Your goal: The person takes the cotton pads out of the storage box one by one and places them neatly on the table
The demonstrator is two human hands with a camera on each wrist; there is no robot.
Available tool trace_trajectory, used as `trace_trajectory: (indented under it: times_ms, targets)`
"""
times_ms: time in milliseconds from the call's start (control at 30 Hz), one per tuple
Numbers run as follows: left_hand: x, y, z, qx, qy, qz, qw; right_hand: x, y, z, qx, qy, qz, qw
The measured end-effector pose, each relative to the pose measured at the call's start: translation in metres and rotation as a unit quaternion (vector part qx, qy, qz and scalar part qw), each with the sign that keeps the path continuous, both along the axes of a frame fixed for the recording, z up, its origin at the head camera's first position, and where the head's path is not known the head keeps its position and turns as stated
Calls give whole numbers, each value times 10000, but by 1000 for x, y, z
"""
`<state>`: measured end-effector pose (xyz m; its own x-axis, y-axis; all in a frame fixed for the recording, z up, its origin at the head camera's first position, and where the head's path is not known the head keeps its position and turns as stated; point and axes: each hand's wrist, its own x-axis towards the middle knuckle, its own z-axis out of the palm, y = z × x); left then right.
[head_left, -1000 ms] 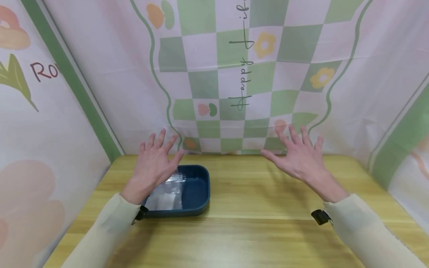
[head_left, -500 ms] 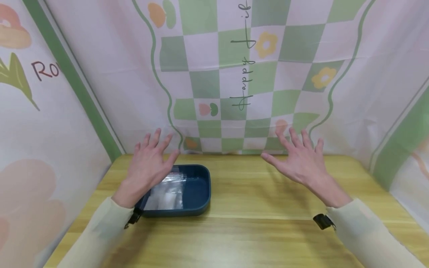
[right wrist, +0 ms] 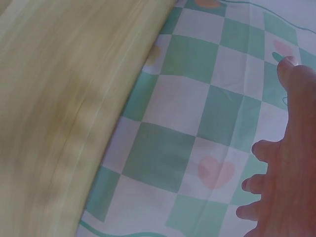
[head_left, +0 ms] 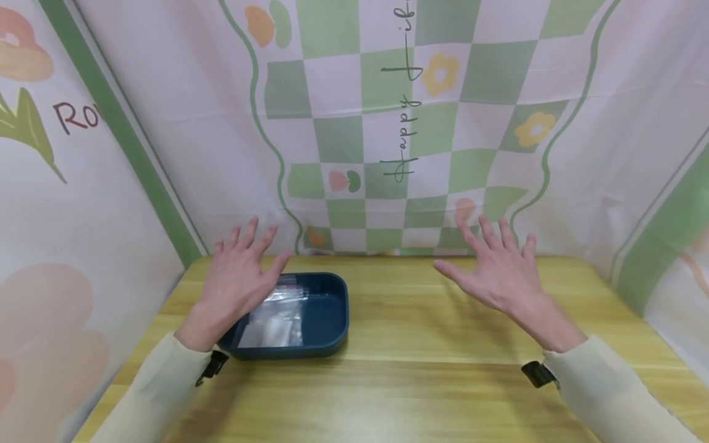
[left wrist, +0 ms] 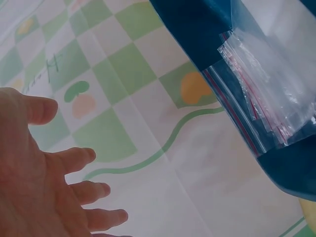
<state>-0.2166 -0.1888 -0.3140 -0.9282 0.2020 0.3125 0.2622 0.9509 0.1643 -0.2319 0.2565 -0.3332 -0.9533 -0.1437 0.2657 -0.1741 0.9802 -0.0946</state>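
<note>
Hands (head_left: pixel 232 280) (head_left: pixel 505 278) farther apart, blue tray (head_left: pixel 325 318) perhaps partly beneath the left.

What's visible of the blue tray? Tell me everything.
The tray is dark blue, rectangular with rounded corners and raised walls, and looks like plastic. It sits open side up at left on the wooden table. Clear bags lie toward its left; its right floor is bare. The left hand, apart from it, hides its far left corner in the head view.
</note>
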Motion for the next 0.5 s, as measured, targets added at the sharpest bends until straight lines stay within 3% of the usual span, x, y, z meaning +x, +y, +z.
trace_trajectory:
  times_ms: [500]
  targets:
    - [16,-16,-4,-21,45,72,10000,18,2,-7,48,137,145,9998]
